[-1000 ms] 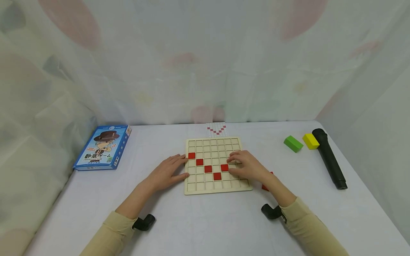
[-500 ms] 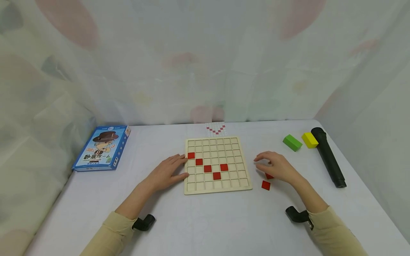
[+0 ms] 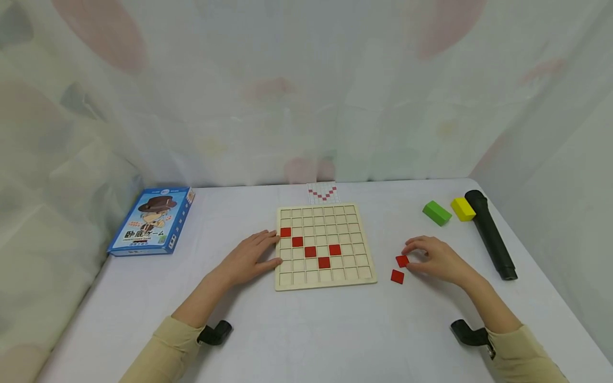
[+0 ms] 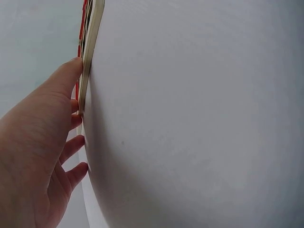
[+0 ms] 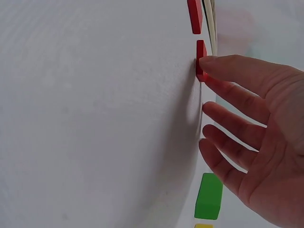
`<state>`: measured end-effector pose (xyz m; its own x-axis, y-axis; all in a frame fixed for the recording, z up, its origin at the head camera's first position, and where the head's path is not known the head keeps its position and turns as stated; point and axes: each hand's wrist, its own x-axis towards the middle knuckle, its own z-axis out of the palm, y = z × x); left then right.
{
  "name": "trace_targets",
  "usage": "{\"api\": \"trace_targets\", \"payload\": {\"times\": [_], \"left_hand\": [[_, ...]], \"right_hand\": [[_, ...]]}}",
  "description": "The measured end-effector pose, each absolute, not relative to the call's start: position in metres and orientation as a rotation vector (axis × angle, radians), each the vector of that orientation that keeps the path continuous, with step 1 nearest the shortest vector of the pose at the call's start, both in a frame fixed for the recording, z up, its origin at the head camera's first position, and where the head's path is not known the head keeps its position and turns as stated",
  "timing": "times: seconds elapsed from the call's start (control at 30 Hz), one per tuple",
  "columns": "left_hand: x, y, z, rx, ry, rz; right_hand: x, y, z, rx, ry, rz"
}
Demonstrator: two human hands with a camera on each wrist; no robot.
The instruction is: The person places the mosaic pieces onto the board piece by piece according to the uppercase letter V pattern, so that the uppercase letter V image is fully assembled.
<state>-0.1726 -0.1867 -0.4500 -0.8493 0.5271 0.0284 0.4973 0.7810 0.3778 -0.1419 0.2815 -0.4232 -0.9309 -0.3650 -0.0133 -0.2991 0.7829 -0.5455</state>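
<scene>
A pale wooden grid board [image 3: 351, 275] lies on the white table, with several red square tiles set in its cells. My left hand [image 3: 246, 260] rests at the board's left edge, fingers extended, thumb and fingertips touching it; the left wrist view shows the thumb [image 4: 71, 71] against the rim. Right of the board, my right hand [image 3: 438, 260] pinches a loose red tile [image 3: 402, 261] between thumb and index finger. In the right wrist view that tile [image 5: 200, 54] stays low at the table surface, the other fingers spread apart. A second loose red tile [image 3: 397, 276] lies just nearer to me.
Behind the board lies a small card [image 3: 323, 192] printed with a red V pattern on a grid. A green block [image 3: 437, 213], a yellow block [image 3: 463, 210] and a black cylindrical stick [image 3: 493, 236] lie at the right. A blue game box [image 3: 153, 221] sits at the left.
My right hand has left the board and moved right to the loose tiles, now taking hold of one. My left hand has stayed at the board's edge.
</scene>
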Motion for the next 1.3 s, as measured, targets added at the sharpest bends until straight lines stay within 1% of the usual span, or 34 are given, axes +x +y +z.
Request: {"api": "trace_targets", "payload": {"times": [0.27, 0.63, 1.03, 1.3], "left_hand": [[-0.173, -0.187, -0.45, 0.824, 2.886, 0.582], [-0.173, -0.187, -0.452, 0.827, 2.891, 0.579], [-0.173, -0.187, -0.451, 0.823, 2.892, 0.575], [-0.173, -0.187, -0.451, 0.824, 2.892, 0.586]], "right_hand": [[-0.144, 0.281, -0.429, -0.549, 2.887, -0.834], [-0.151, 0.274, -0.431, -0.497, 2.908, -0.864], [-0.168, 0.249, -0.432, -0.536, 2.87, -0.943], [-0.179, 0.223, -0.433, -0.58, 2.836, -1.005]]}}
